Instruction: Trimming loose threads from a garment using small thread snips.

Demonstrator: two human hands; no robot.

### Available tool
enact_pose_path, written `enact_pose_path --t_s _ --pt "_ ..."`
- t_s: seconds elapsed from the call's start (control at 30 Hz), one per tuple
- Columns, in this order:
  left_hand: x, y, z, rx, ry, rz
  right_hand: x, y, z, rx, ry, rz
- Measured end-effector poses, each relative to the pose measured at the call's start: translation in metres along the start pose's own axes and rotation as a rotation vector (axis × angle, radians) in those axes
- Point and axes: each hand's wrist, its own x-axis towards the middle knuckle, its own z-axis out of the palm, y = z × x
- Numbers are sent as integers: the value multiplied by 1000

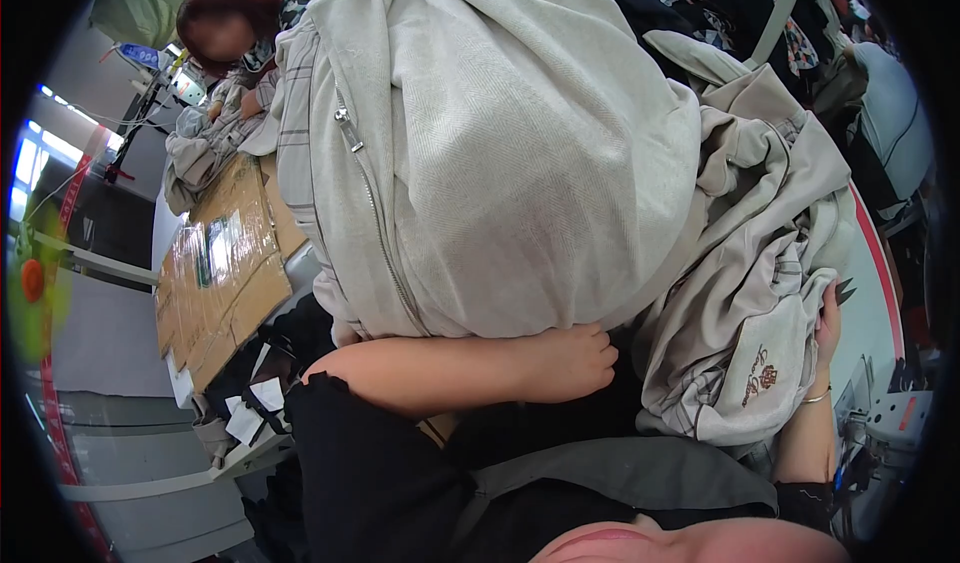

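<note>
A large cream woven garment [525, 158] with a metal zipper [349, 129] bulges up close before me and fills the middle of the view. My left forearm lies across its lower edge. My left hand [589, 364] is curled against that edge, with the cloth over its fingers. To the right lies a second part of beige cloth [720, 263], with plaid lining and an embroidered panel [765, 375]. My right hand [827, 323] is at its outer edge, partly behind the cloth. Dark pointed blades, apparently thread snips [845, 291], stick out from its fingers.
A white table with a red edge [877, 240] curves along the right, near a sewing machine [896, 417]. Taped cardboard [225, 255] lies at left. Beyond it a co-worker [225, 30] handles similar cloth. Dark garments [690, 8] are heaped at the back right.
</note>
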Motion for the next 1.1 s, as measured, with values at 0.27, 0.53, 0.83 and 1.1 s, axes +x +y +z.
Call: enact_pose_path --t_s 0.27,0.53,0.83,1.1 --pt "-1 0 3 27 15 4 -2 1 10 -55 82 -39" --pt "-2 -1 3 12 -12 -1 -1 0 8 -49 -14 -33" --pt "2 -6 3 -35 -17 -5 1 -1 2 -78 -18 -39" --pt "12 -10 4 -327 106 -80 3 2 10 -122 57 -90"
